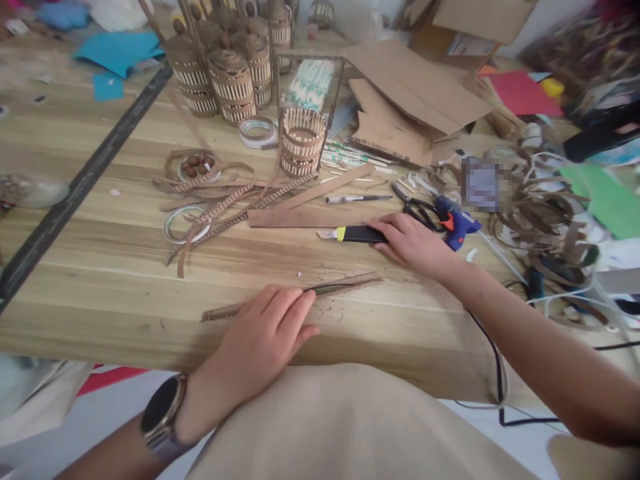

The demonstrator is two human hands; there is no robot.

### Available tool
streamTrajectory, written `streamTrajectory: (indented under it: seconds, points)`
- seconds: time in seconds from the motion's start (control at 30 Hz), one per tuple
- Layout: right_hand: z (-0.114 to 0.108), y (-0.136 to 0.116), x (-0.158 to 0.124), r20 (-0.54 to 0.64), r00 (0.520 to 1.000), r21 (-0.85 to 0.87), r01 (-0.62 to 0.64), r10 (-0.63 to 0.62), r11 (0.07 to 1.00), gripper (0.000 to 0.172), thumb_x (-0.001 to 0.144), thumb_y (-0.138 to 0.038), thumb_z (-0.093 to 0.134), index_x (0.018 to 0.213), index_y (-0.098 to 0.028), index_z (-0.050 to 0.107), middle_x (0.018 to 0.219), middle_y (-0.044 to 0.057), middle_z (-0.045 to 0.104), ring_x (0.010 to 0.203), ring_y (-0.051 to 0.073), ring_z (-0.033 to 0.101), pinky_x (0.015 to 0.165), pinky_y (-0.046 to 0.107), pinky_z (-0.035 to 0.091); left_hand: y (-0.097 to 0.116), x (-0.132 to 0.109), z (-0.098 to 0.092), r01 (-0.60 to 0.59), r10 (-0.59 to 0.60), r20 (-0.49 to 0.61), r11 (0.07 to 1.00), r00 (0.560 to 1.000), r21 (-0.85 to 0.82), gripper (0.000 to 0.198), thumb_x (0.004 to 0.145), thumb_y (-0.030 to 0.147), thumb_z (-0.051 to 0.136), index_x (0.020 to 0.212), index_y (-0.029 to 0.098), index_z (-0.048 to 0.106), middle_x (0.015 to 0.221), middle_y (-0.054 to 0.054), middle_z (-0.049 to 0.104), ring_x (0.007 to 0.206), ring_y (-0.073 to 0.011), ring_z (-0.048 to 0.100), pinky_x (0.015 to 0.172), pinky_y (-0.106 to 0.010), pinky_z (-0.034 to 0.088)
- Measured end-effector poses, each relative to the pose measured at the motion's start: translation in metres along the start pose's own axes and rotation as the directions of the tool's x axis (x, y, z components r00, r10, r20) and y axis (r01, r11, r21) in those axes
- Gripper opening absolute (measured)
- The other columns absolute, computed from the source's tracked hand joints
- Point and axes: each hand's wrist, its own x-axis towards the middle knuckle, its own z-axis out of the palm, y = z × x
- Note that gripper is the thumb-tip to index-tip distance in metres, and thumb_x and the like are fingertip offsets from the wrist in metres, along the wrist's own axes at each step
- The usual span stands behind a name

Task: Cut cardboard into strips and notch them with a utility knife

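My right hand (pixel 413 243) has its fingers closed around the rear end of a black utility knife (pixel 363 234) with a yellow collar, its blade pointing left. The knife lies beside a flat brown cardboard strip (pixel 300 218). Near the table's front edge, my left hand (pixel 275 323) reaches over a narrow corrugated cardboard strip (pixel 220 312) and holds it against the wood, the thumb apart from it. Part of that strip is hidden beneath the fingers. Something thin and dark green, unclear in kind, shows by the left fingertips.
Beyond the hands stand a small stick basket (pixel 303 143), several lidded ones (pixel 233 87), tape rolls (pixel 257 132) and a bowl of brown balls (pixel 199 168). Black scissors (pixel 417 207), a pen (pixel 357 199) and a blue glue gun (pixel 460 227) lie near my right hand. Cardboard sheets (pixel 420 87) fill the back.
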Motion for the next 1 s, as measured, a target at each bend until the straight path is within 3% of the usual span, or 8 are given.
streamTrajectory:
  seconds: [0.1,0.2,0.33,0.47,0.57,0.7,0.8,1.0]
  points:
    - [-0.015,-0.013,-0.01,0.008,1.0,0.028,-0.018,0.018,0.999,0.043,0.1,-0.034,0.036,0.134,-0.017,0.054,0.118,0.015,0.062,0.101,0.026,0.063,0.086,0.042,0.054,-0.005,-0.002,0.019,-0.07,0.068,0.024,0.991,0.997,0.114,0.021,0.102,0.015,0.043,0.11,0.007,0.06,0.089,-0.01,0.067,0.08,-0.0224,0.063,0.07,-0.036,0.056]
    - [-0.028,-0.027,-0.021,0.013,0.994,0.171,-0.111,0.11,0.979,0.041,0.101,-0.035,0.034,0.131,-0.019,0.056,0.115,0.013,0.064,0.102,0.025,0.065,0.084,0.039,0.055,-0.008,-0.006,0.031,-0.074,0.073,0.015,0.986,0.997,0.151,0.021,0.1,0.006,0.04,0.111,0.006,0.058,0.084,-0.008,0.066,0.076,-0.0208,0.062,0.065,-0.032,0.054]
    - [-0.04,-0.045,-0.025,0.049,0.987,0.401,-0.157,0.15,0.903,0.038,0.099,-0.041,0.042,0.126,-0.02,0.058,0.111,0.01,0.069,0.101,0.025,0.067,0.084,0.037,0.055,-0.006,-0.005,0.031,-0.052,0.05,0.018,0.984,0.999,0.171,0.022,0.098,0.004,0.039,0.106,0.009,0.06,0.083,-0.007,0.065,0.074,-0.0201,0.06,0.064,-0.031,0.052]
    - [-0.049,-0.058,-0.025,0.227,0.968,0.504,-0.206,0.102,0.839,0.036,0.099,-0.042,0.041,0.121,-0.021,0.059,0.106,0.008,0.074,0.09,0.023,0.071,0.072,0.033,0.055,-0.003,-0.004,0.028,-0.102,0.106,-0.005,0.968,0.994,0.23,0.023,0.096,0.001,0.04,0.099,0.008,0.061,0.083,-0.008,0.065,0.073,-0.0195,0.059,0.062,-0.03,0.05]
    - [-0.054,-0.065,-0.027,0.331,0.943,0.399,-0.17,0.031,0.901,0.034,0.099,-0.036,0.038,0.118,-0.016,0.059,0.091,0.008,0.074,0.073,0.021,0.07,0.061,0.03,0.05,-0.002,-0.004,0.03,-0.115,0.128,-0.04,0.962,0.991,0.247,0.024,0.095,0.0,0.04,0.101,0.006,0.062,0.083,-0.009,0.065,0.072,-0.0189,0.058,0.063,-0.029,0.049]
    - [-0.056,-0.072,-0.024,0.34,0.93,0.116,0.107,-0.141,0.987,0.03,0.1,-0.03,0.036,0.109,-0.017,0.062,0.084,0.007,0.07,0.065,0.019,0.066,0.053,0.029,0.039,0.0,-0.005,0.033,-0.086,0.097,-0.031,0.964,0.995,0.252,0.025,0.096,0.001,0.039,0.1,0.007,0.063,0.083,-0.008,0.065,0.073,-0.0186,0.057,0.063,-0.028,0.048]
    - [-0.055,-0.077,-0.017,0.325,0.92,-0.068,0.254,-0.219,0.965,0.028,0.102,-0.034,0.038,0.106,-0.02,0.063,0.079,0.003,0.066,0.06,0.017,0.063,0.049,0.028,0.027,0.001,-0.006,0.034,-0.065,0.071,-0.012,0.965,0.997,0.254,0.025,0.096,0.002,0.04,0.1,0.008,0.063,0.083,-0.007,0.064,0.073,-0.0186,0.057,0.063,-0.028,0.048]
    - [-0.052,-0.086,-0.005,0.338,0.912,-0.17,0.303,-0.234,0.938,0.013,0.098,-0.023,0.047,0.094,-0.021,0.06,0.071,-0.001,0.062,0.052,0.014,0.056,0.049,0.03,0.015,0.003,-0.007,0.035,-0.048,0.044,0.02,0.97,0.999,0.237,0.022,0.096,0.003,0.042,0.103,0.008,0.062,0.086,-0.008,0.064,0.075,-0.0194,0.058,0.063,-0.029,0.048]
